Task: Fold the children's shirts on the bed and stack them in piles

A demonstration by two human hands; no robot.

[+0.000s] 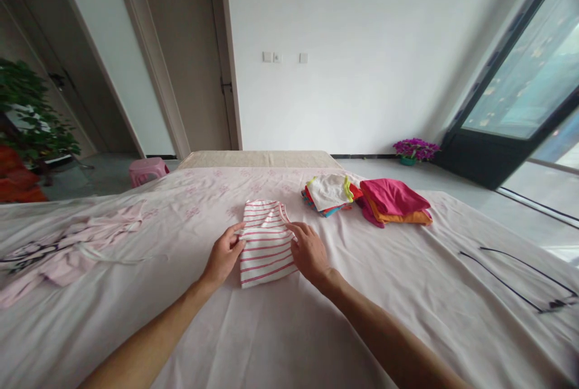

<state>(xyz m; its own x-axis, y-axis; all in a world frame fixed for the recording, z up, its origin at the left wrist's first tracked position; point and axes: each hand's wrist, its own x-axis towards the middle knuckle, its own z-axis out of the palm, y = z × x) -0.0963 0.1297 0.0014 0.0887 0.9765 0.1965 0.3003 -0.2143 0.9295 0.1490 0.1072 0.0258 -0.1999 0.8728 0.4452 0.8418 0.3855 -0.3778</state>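
Observation:
A white shirt with red stripes [266, 250] lies folded into a narrow rectangle on the pale pink sheet [266, 341], its neckline toward the far right. At its left edge my left hand [225, 253] is closed, thumb and fingers pinching the cloth. My right hand [311, 250] grips the opposite edge with bent fingers; its thumb is partly hidden. Beyond it sits a stack of folded clothes [330, 193], topped by a white piece with yellow-green trim. Beside that stack, a magenta garment [395, 196] rests over an orange one [402, 216].
A crumpled pink garment [76, 250] with a dark print lies at the left. Glasses [525, 277] with dark temples lie on the right. Beyond the sheet are a pink stool [147, 170], a leafy plant [34, 114] and purple flowers [415, 148] in a green pot.

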